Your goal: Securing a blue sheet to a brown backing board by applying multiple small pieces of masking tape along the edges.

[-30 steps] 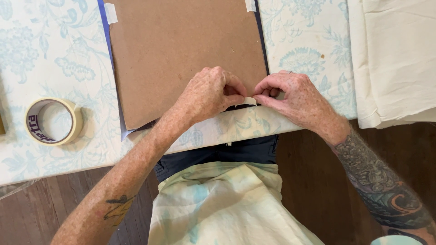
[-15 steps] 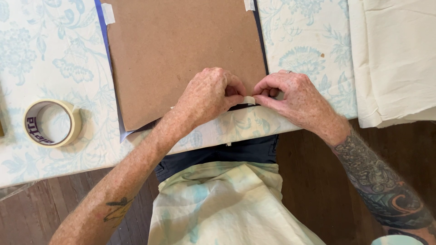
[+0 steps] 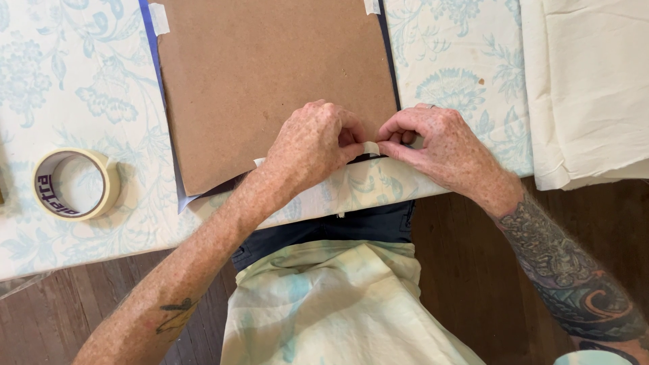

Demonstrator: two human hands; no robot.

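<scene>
A brown backing board (image 3: 270,74) lies on a dark blue sheet (image 3: 154,74) on the table. My left hand (image 3: 307,145) and my right hand (image 3: 439,145) meet at the board's near edge. Their fingertips pinch a small piece of cream masking tape (image 3: 370,147) against that edge. More tape strips hold the board at its far left corner (image 3: 159,18) and far right corner (image 3: 372,5). Another bit of tape (image 3: 259,162) shows beside my left wrist.
A roll of masking tape (image 3: 74,184) lies at the left on the pale blue floral tablecloth (image 3: 460,61). Folded cream fabric (image 3: 588,88) covers the right end. The table's near edge runs along my waist, with dark wooden floor (image 3: 473,270) below.
Both hands stay at the board's near edge. The fingertips have shifted only slightly on the tape piece.
</scene>
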